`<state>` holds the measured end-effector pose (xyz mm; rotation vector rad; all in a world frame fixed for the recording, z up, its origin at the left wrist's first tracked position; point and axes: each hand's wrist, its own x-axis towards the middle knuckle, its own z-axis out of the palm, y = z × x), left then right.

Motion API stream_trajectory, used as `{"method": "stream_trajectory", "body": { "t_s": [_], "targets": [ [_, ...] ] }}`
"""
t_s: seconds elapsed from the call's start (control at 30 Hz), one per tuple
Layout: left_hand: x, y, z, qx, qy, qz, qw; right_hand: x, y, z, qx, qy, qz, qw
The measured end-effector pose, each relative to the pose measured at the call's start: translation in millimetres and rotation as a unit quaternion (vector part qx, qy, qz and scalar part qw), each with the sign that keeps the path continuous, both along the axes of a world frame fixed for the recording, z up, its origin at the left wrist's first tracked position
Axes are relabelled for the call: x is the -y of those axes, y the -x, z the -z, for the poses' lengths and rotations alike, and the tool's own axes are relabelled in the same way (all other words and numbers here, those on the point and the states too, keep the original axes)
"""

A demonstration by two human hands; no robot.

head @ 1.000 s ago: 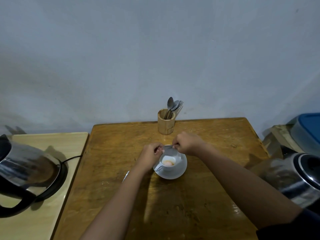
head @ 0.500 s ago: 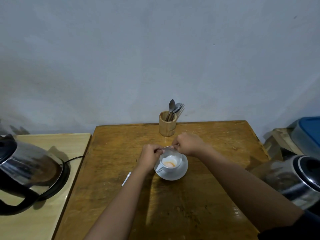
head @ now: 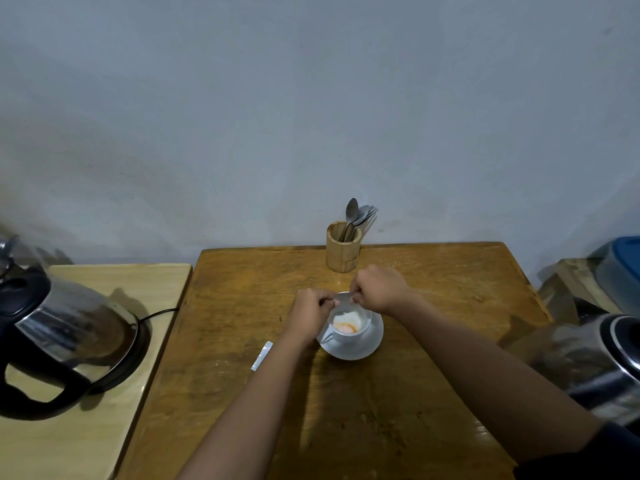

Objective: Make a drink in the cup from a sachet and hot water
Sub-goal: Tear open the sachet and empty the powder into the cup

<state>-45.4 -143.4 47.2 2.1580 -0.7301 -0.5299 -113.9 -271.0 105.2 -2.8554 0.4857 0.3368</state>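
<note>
A white cup (head: 349, 328) stands on a white saucer (head: 367, 344) in the middle of the brown wooden table (head: 433, 306). Orange and pale powder lies in the cup's bottom. Just above the cup's far rim, my left hand (head: 310, 311) and my right hand (head: 379, 289) each pinch one end of a small silvery sachet (head: 343, 297), held level between them. A torn-off white strip (head: 262, 355) lies on the table left of my left forearm.
A steel kettle (head: 65, 327) with a black handle sits on its base on a lighter side table (head: 114, 282) at the left. A wooden holder (head: 343, 247) with spoons and forks stands at the table's far edge. Another steel vessel (head: 595, 362) is at the right.
Both hands keep hold of the sachet over the cup and have hardly moved. More orange powder shows in the cup than one second ago. The view has shifted slightly.
</note>
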Motion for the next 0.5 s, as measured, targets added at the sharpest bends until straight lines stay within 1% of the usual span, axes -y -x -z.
{"method": "stream_trajectory", "body": {
  "t_s": [0.13,0.27,0.4,0.5],
  "targets": [
    [-1.9,-0.9,-0.3,-0.013,-0.003,0.004,1.000,0.1,-0.9,0.4,0.007,-0.007,0.003,1.000],
    [-1.7,-0.2,2.1,-0.016,-0.007,0.013,1.000,1.0,-0.4,3.0,-0.009,-0.029,0.002,1.000],
    [-0.3,0.1,3.3,-0.018,-0.003,0.008,1.000,5.4,0.4,4.6,-0.009,-0.080,0.008,0.997],
    [0.5,0.0,1.7,-0.015,-0.010,0.000,1.000,7.5,0.7,6.9,-0.003,-0.100,0.011,0.995]
  ]
}}
